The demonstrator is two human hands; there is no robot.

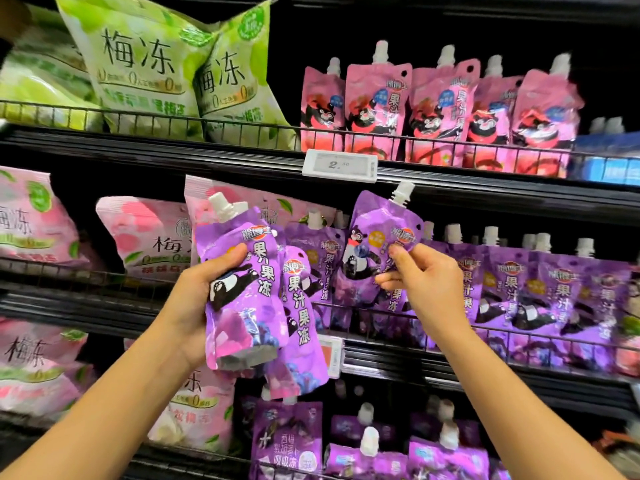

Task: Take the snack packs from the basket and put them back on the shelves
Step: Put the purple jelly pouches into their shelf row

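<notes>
My left hand grips two purple jelly pouches with white spouts: a front pouch and a second pouch behind it, hanging lower. My right hand pinches another purple pouch by its right edge, holding it tilted in front of the middle shelf. A row of matching purple pouches stands on that middle shelf behind a wire rail. The basket is out of view.
Pink spouted pouches fill the upper shelf above a price tag. Green bags stand at upper left, pink bags at middle and lower left. More purple pouches sit on the bottom shelf.
</notes>
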